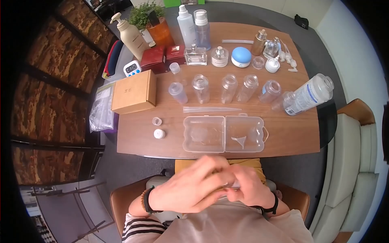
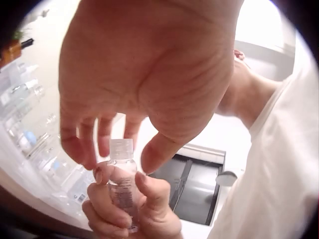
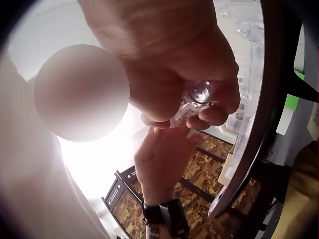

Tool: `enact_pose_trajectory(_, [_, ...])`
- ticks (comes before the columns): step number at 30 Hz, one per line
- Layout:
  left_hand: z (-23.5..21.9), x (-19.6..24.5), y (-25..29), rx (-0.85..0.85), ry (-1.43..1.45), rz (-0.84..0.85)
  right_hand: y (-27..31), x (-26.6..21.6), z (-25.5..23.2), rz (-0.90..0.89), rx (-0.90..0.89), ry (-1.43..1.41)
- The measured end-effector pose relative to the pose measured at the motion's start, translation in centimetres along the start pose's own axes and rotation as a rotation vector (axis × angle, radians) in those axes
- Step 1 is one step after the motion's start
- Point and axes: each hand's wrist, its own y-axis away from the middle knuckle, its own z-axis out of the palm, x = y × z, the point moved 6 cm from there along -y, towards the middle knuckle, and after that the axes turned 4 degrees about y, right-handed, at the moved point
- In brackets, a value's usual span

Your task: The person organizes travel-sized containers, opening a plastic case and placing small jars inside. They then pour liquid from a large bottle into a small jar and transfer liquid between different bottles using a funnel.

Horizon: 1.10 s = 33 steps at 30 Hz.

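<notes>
In front of the chest, below the table's near edge, the left hand (image 1: 192,187) and right hand (image 1: 252,187) are close together, a small clear bottle (image 1: 235,185) between them. In the left wrist view the right hand (image 2: 132,209) grips the bottle's body (image 2: 121,186), which is upright. Its translucent cap (image 2: 121,148) lies between the bent fingers and thumb of the left hand (image 2: 149,74), with gaps visible beside the cap. The right wrist view shows the bottle's base (image 3: 200,93) within the right hand (image 3: 172,64) and the left hand (image 3: 162,154) beyond.
An open clear case (image 1: 204,151) holding a small funnel (image 1: 240,141) lies near the table's front edge. White lid (image 1: 159,133) and small ring (image 1: 157,121) are left of it. Behind stand several empty bottles (image 1: 229,89), a cardboard box (image 1: 133,92) and a large tilted bottle (image 1: 310,95).
</notes>
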Motion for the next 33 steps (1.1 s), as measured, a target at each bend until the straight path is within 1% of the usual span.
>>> enact_pose_trajectory(1, [0.3, 0.3, 0.3, -0.063, 0.142, 0.095, 0.1, 0.1, -0.3, 0.033, -0.031, -0.027])
enact_pose_trajectory(3, [0.3, 0.2, 0.8, -0.074, 0.169, 0.089, 0.3, 0.3, -1.0, 0.092, -0.105, -0.084])
enact_pose_trajectory(5, [0.2, 0.2, 1.2, -0.149, 0.196, 0.070, 0.1, -0.1, -1.5, 0.058, -0.132, -0.070])
enact_pose_trajectory(7, [0.2, 0.1, 1.1, -0.091, 0.160, 0.024, -0.1, -0.5, -1.9, 0.015, -0.116, -0.029])
enact_pose_trajectory(9, [0.3, -0.2, 1.0, -0.035, 0.132, -0.017, -0.3, -0.4, -1.7, 0.017, -0.136, -0.036])
enact_pose_trajectory(11, [-0.1, -0.7, 1.0, 0.105, 0.117, -0.045, -0.7, -0.8, -2.1, 0.011, -0.055, 0.097])
enact_pose_trajectory(12, [0.0, -1.0, 1.1, 0.134, 0.042, -0.075, -0.9, -0.9, -1.9, 0.007, -0.066, 0.095])
enact_pose_trajectory(13, [0.2, -1.2, 1.3, 0.144, 0.043, -0.080, -1.2, -1.3, -1.9, -0.025, -0.020, 0.126])
enact_pose_trajectory(14, [0.5, -1.5, 1.6, 0.130, -0.074, -0.105, -1.4, -1.6, -2.0, -0.058, 0.027, 0.156])
enact_pose_trajectory(15, [0.7, -1.8, 1.8, 0.116, -0.190, -0.130, -1.4, -1.5, -1.9, -0.060, 0.018, 0.156])
enact_pose_trajectory(16, [0.4, -1.8, 1.6, 0.123, -0.191, -0.136, -1.4, -1.2, -1.8, -0.040, 0.025, 0.147])
enact_pose_trajectory(18, [-0.5, -1.8, 1.0, 0.190, 0.028, -0.173, -1.3, -0.6, -1.3, -0.019, 0.024, 0.135])
enact_pose_trajectory(19, [-0.3, -2.0, 1.2, 0.196, 0.028, -0.178, -1.4, -0.3, -1.3, -0.024, 0.060, 0.105])
enact_pose_trajectory(20, [0.2, -1.9, 1.4, 0.200, 0.187, -0.072, -1.4, -0.2, -1.3, -0.028, 0.097, 0.076])
enact_pose_trajectory(21, [0.4, -1.6, 1.7, 0.204, 0.345, 0.036, -1.5, -0.4, -1.3, -0.030, 0.089, 0.075])
enact_pose_trajectory(22, [0.7, -1.5, 2.1, 0.157, 0.393, 0.042, -1.6, -0.4, -1.5, -0.004, 0.095, 0.066])
enact_pose_trajectory(23, [0.5, -1.8, 2.4, 0.167, 0.391, 0.036, -1.7, -0.4, -1.6, 0.023, 0.099, 0.056])
enact_pose_trajectory(25, [0.4, -2.3, 2.9, 0.118, 0.394, 0.020, -2.0, -0.4, -1.6, 0.007, 0.066, 0.073])
enact_pose_trajectory(27, [-0.1, -2.4, 3.3, 0.163, 0.392, 0.017, -2.5, -0.4, -1.6, -0.009, 0.040, 0.094])
enact_pose_trajectory(29, [-0.1, -2.8, 3.7, 0.143, 0.317, -0.069, -2.9, -0.8, -1.5, -0.059, 0.015, 0.162])
enact_pose_trajectory(33, [-0.5, -3.4, 4.1, 0.179, 0.247, -0.084, -3.2, -1.2, -0.9, -0.096, -0.002, 0.236])
